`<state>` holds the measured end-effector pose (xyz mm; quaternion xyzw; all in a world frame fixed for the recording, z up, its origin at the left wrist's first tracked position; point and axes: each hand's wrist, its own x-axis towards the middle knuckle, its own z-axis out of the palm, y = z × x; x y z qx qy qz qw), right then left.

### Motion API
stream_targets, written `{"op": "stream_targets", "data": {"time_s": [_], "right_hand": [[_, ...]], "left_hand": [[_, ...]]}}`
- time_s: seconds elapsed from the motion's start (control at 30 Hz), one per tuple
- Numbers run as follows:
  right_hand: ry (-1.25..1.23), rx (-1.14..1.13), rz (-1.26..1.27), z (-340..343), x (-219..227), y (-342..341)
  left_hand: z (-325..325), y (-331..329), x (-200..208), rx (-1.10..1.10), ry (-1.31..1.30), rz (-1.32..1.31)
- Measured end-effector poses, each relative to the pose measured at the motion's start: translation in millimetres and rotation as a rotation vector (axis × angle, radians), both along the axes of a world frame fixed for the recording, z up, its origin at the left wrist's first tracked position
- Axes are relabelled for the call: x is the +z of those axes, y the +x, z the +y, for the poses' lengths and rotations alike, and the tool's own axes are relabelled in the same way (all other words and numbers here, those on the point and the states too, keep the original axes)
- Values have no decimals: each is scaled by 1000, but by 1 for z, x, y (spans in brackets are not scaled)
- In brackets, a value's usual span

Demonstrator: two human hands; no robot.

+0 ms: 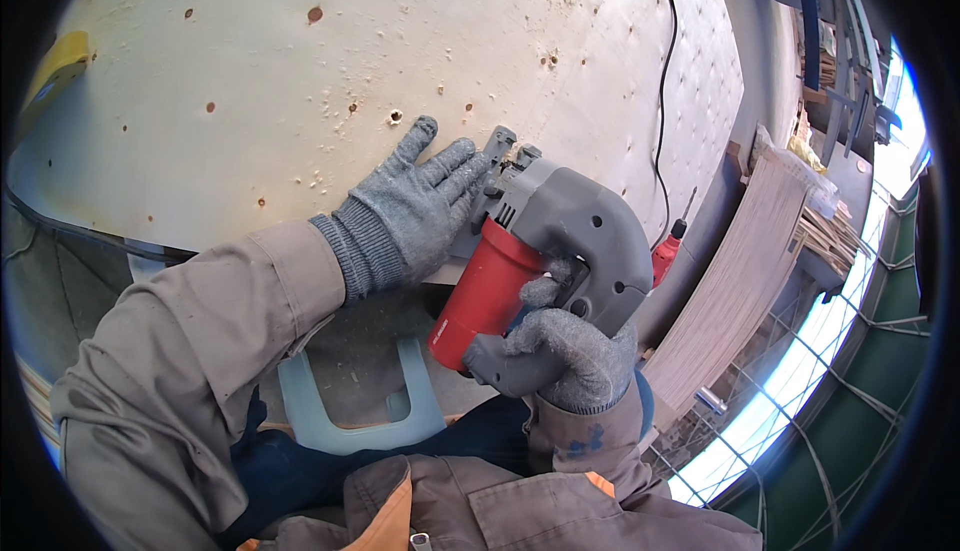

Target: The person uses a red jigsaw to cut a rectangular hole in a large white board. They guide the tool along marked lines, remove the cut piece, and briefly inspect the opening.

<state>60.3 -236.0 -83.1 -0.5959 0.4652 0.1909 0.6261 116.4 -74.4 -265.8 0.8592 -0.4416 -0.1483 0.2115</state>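
Seen at the near edge of the pale wooden surface (270,141): red-and-grey power tool (500,276), clasped in curled right hand (585,353), just beside loosely spread left hand (405,216). Could slip sideways if unevenly pressed, possibly nipping gloved fingertips (466,150).

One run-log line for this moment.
right hand: gripping red-grey power tool | left hand: open, palm down over wooden board, beside tool | black cable: on board
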Motion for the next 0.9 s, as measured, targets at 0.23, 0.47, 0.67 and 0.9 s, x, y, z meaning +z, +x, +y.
{"op": "stream_targets", "data": {"time_s": [0.23, 0.47, 0.67, 0.9], "right_hand": [[19, -16, -56, -1, -2, -5], [-88, 57, 0, -6, -2, -2], [-122, 56, 18, -7, -3, 0], [-93, 37, -44, -11, -5, 0]], "left_hand": [[-1, -1, -1, 8, -9, -9], [-2, -1, -4, 35, -43, 24], [-2, 4, 3, 18, -41, 49], [-6, 1, -3, 67, -103, 13]]}}
